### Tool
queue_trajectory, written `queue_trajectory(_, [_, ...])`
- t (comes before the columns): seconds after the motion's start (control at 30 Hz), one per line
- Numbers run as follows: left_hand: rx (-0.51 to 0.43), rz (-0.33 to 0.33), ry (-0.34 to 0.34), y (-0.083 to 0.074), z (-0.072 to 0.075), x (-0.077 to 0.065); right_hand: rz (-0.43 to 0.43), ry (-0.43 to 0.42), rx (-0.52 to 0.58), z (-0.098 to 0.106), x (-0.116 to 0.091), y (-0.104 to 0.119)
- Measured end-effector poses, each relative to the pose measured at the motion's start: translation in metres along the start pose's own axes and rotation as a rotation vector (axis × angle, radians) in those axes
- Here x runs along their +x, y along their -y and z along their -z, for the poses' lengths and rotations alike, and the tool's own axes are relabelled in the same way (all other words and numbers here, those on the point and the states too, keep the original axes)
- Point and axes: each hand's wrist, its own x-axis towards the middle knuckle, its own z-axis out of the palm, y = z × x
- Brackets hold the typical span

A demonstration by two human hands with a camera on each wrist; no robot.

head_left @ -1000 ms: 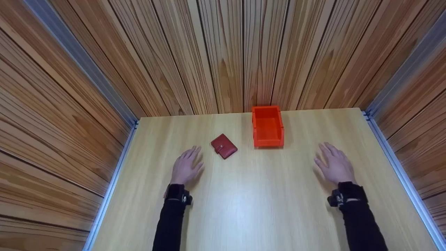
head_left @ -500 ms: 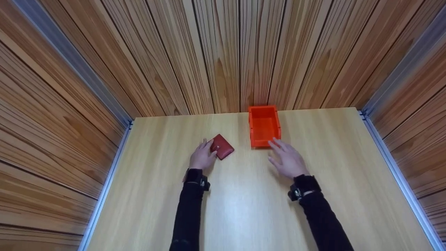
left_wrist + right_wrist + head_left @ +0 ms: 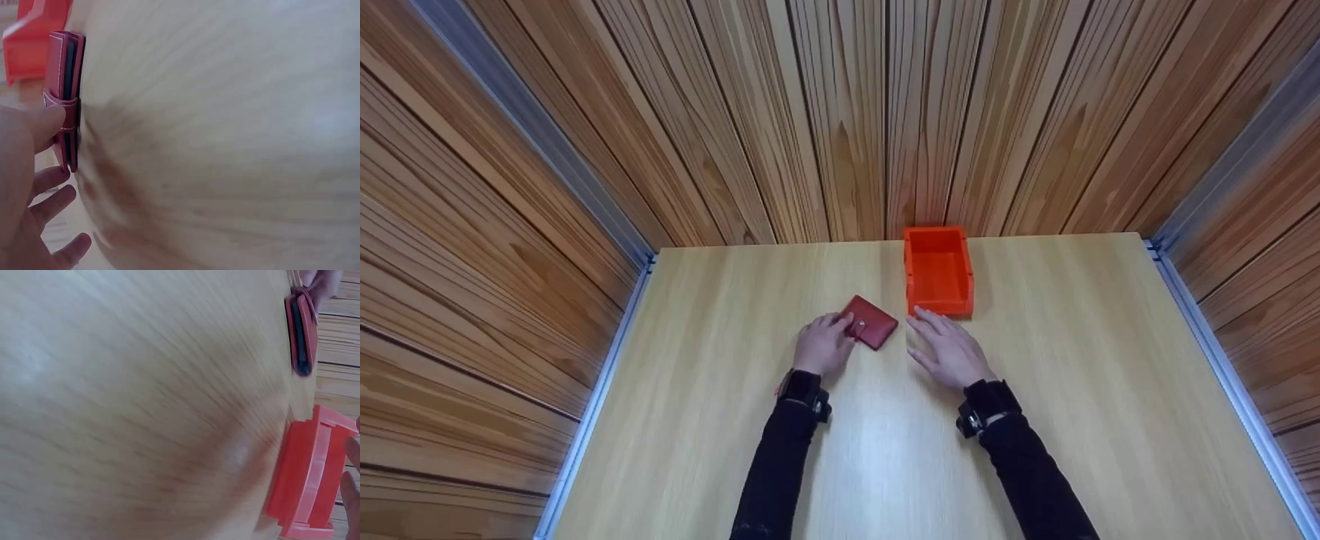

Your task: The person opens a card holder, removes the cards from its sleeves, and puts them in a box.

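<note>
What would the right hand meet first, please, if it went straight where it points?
Probably the red plastic bin, at its near left corner; the right hand overlaps that in the head view, though depth is unclear.

The wallet (image 3: 873,324) has a smooth, leathery red skin with a soft sheen and fine pale thread stitched along its edge; its snap (image 3: 862,323) has a small metallic glint. Dark layers show inside, probably plastic or cloth, though the blurred wrist views leave that uncertain. The bin (image 3: 939,276) is smooth, hard red plastic, lightly glossy. The table (image 3: 900,465) is pale, smooth wood grain with a satin finish that throws back a bright glare. Strongly grained wood planks face the walls (image 3: 847,120), alongside grey metal rails (image 3: 1237,400). The sleeves (image 3: 776,472) are matt black cloth.
</note>
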Motion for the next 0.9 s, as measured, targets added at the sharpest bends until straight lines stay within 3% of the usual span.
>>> queue_trajectory(0.23, [-0.005,-0.087,0.062,-0.015,-0.003,-0.005,0.016,-0.002,0.018,-0.011,0.001,0.004])
queue_trajectory(0.47, [0.038,-0.128,0.107,-0.031,-0.006,-0.009,0.04,0.008,0.035,-0.022,-0.005,0.002])
queue_trajectory(0.6, [0.066,-0.183,0.129,-0.043,-0.01,-0.011,0.037,-0.012,0.035,-0.026,-0.011,-0.004])
queue_trajectory(0.9, [0.127,-0.245,0.125,-0.057,-0.018,-0.013,0.034,-0.017,0.047,-0.028,-0.021,-0.013])
